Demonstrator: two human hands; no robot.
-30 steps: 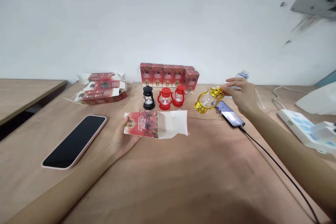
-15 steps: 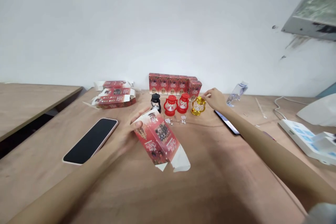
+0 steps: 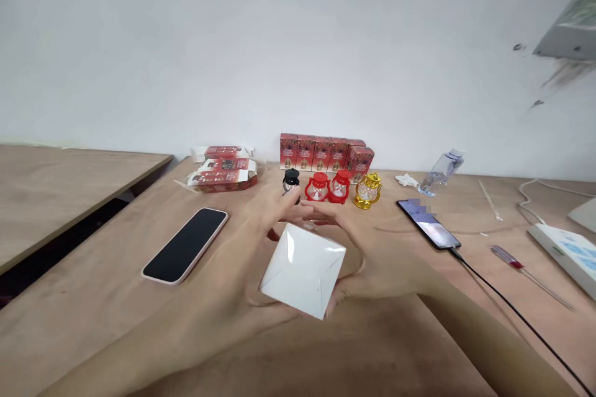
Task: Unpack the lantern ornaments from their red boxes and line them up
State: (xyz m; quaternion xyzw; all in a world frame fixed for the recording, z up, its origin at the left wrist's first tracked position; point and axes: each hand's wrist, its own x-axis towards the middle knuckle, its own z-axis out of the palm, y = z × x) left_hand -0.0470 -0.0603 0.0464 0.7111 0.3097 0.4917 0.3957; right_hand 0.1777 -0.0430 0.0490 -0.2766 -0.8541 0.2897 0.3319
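Both hands are around a small carton (image 3: pixel 302 273) in front of me, its white end turned towards my face. Fold lines cross that end, and the printed sides are mostly out of sight. My left hand (image 3: pixel 261 242) grips it from the left, my right hand (image 3: pixel 372 254) from the right, fingers curled around the far side. Just beyond stand a black mini lantern (image 3: pixel 291 177), partly covered by my left hand, two red ones, the left (image 3: pixel 318 188) and the right (image 3: pixel 341 187), and a gold lantern (image 3: pixel 368 191).
Red printed boxes (image 3: pixel 305 154) line the wall; opened cartons (image 3: pixel 223 178) lie left of them. A phone (image 3: pixel 186 245) rests at left. On the right are a cabled phone (image 3: pixel 428 224), a bottle (image 3: pixel 441 172), a screwdriver (image 3: pixel 514 260) and a power strip (image 3: pixel 565 254).
My right hand has left the gold lantern and joined my left on the carton. The carton has turned from its red printed sides to its white end. My view has shifted slightly left.
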